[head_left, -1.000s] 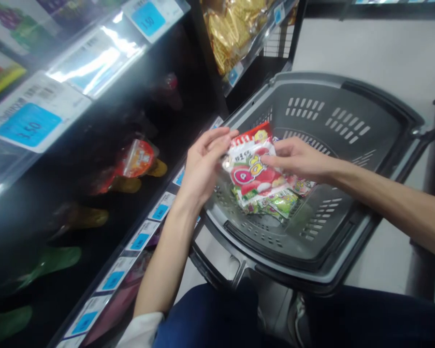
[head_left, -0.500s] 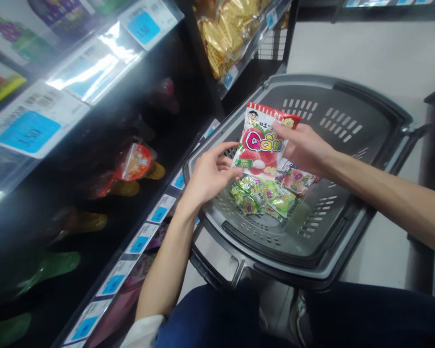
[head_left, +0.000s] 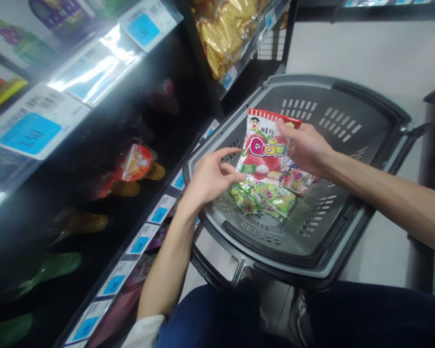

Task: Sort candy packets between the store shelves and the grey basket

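Observation:
My right hand [head_left: 306,147] pinches the upper right side of a white and red bag of QQ gummy candy [head_left: 263,152], its thumb on the front. At the bag's lower left edge, my left hand [head_left: 217,176] has its thumb at the corner and its fingers by the side, lightly gripping it. The bag is tilted and its printed front faces me. Below it, several small green candy packets [head_left: 264,198] lie in the grey shopping basket [head_left: 344,159]. A pink candy packet [head_left: 297,180] lies to their right, partly hidden by my right hand.
On the left, a dark store shelf [head_left: 188,63] carries price tags [head_left: 31,131] and jelly cups [head_left: 136,162]. Golden snack bags [head_left: 232,31] hang beyond it. The basket's black handle [head_left: 212,270] hangs at its near side, by my knees. Pale floor [head_left: 348,53] lies behind the basket.
The candy bag has shifted slightly down and right, and its front has turned more squarely toward me. Both hands have moved a little with it.

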`<state>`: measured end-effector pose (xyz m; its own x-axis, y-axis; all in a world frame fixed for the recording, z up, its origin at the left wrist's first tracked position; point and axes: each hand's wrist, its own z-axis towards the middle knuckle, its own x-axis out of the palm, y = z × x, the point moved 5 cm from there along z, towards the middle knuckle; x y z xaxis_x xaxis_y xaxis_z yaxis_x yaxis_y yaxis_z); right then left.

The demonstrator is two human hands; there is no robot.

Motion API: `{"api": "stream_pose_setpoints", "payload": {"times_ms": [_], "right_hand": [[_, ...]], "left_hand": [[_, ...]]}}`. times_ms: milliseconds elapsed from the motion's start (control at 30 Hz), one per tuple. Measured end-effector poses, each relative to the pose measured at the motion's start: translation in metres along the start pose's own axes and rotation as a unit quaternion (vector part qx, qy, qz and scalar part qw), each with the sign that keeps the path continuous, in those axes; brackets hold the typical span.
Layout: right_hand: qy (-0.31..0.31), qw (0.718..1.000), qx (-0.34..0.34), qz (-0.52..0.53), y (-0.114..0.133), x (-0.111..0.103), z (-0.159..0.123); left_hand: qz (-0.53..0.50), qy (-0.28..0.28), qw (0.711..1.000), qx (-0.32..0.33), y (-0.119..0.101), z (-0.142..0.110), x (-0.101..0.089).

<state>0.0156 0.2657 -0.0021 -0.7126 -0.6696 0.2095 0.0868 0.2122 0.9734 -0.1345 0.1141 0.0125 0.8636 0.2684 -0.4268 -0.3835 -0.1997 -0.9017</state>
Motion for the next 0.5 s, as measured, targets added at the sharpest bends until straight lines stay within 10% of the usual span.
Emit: {"api": "stream_pose_setpoints", "payload": {"times_ms": [500], "right_hand": [[0.026, 0.999, -0.003, 0.022, -0.0021, -0.0002, -0.0016]], "left_hand": [[0.009, 0.002, 1.0, 0.017, 0.004, 0.0016, 0.001]]}}
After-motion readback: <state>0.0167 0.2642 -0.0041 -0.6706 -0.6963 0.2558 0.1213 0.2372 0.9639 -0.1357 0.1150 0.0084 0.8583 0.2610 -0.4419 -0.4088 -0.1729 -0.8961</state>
